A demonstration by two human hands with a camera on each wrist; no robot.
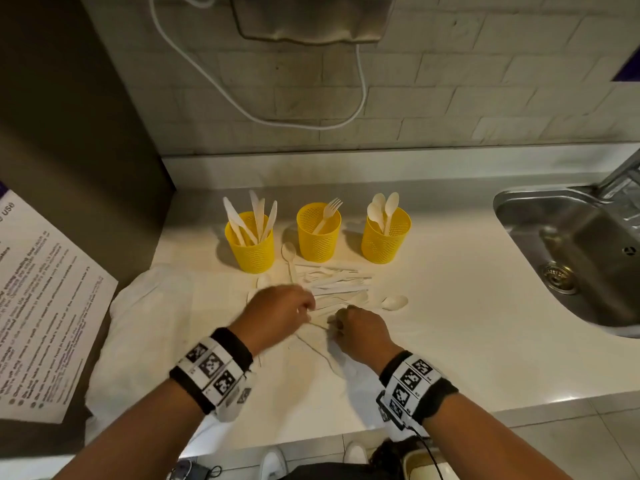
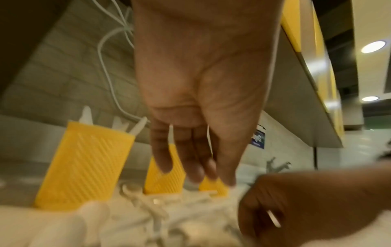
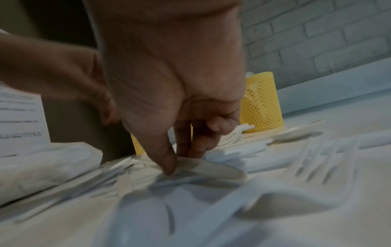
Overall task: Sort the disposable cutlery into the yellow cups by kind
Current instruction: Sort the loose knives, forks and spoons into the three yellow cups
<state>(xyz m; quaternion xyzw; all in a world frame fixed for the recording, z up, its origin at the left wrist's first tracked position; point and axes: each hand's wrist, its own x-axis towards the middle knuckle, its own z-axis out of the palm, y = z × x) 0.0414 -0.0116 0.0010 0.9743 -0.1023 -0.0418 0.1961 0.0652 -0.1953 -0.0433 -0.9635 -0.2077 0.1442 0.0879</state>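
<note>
right hand [image 3: 169, 103] pinches a spoon [image 3: 211, 167] in the pile; left hand [image 2: 198, 93] grip relaxed, empty.

Motion blur smears the cutlery pile [image 2: 160, 215] in both wrist views; the left hand [image 1: 277, 315] hides part of it.

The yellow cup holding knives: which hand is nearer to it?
Left. The left hand is just in front of the cup with knives, slightly to its right; the right hand is farther right, over the cutlery pile.
</note>
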